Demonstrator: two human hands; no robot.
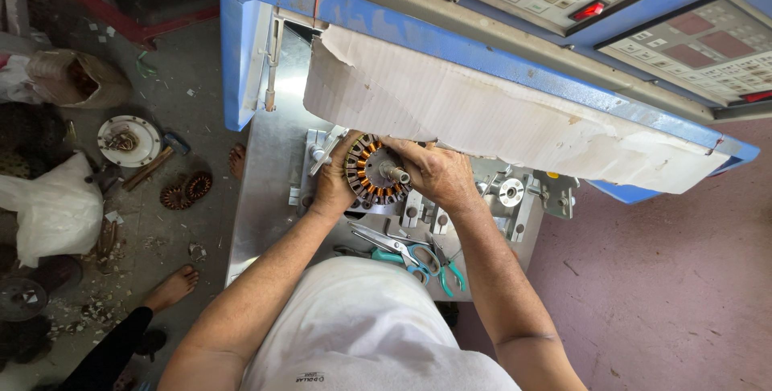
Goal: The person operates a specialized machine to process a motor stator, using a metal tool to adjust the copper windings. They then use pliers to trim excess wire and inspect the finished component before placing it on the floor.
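- Left hand point(334, 184) clamps the rim of a round copper-wound stator point(371, 172), held over the metal table point(265, 198)
- Right hand point(438, 174) closes its grip on the stator's right side
- Teal-handled scissors point(406, 253) lie just below

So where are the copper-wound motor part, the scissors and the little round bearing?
Motor stator point(371, 172), head view: on its copper windings.
Scissors point(406, 253), head view: where the blades meet the teal handles.
Round bearing point(511, 192), head view: on its shiny face.
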